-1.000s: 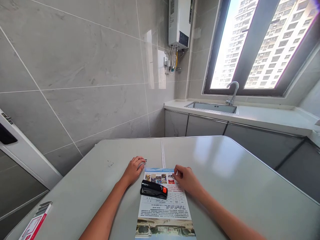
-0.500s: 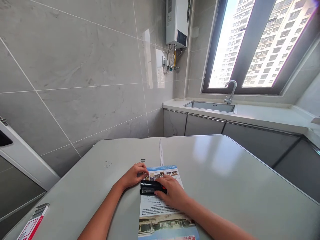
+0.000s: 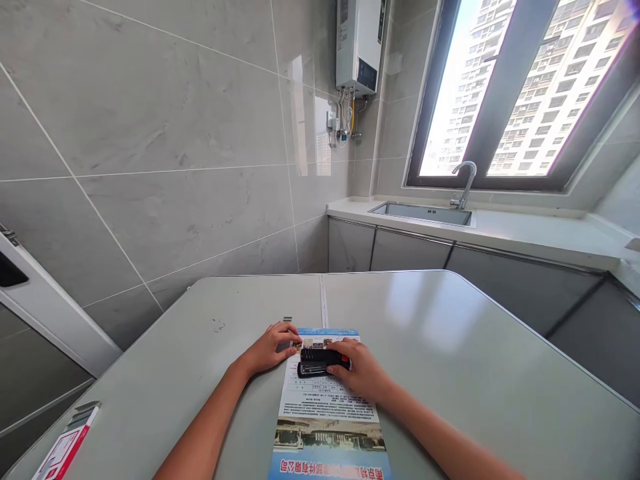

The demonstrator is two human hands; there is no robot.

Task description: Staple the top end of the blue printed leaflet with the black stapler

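A leaflet (image 3: pixel 327 408) with small photos, printed text and a blue lower part lies on the table, its lettering upside down to me. My left hand (image 3: pixel 273 348) holds its far left edge, thumb and curled fingers at the margin. Across the upper part of the leaflet is a black stapler (image 3: pixel 315 363) with a small red mark. Closed round the stapler's right end is my right hand (image 3: pixel 364 373), thumb on the near side and fingers over the top. The stapler's left end points toward my left hand, lying over the sheet just inside its left edge.
The pale table (image 3: pixel 450 380) has a seam across it. A red-and-white box (image 3: pixel 67 443) lies at its near left edge. Beyond are a counter with a sink (image 3: pixel 423 213) and faucet (image 3: pixel 465 183), a window and a wall-mounted water heater (image 3: pixel 357 50).
My right hand has shifted the stapler rightward and slightly away from me, off the leaflet's left edge. The left hand's fingers have spread a little along the margin.
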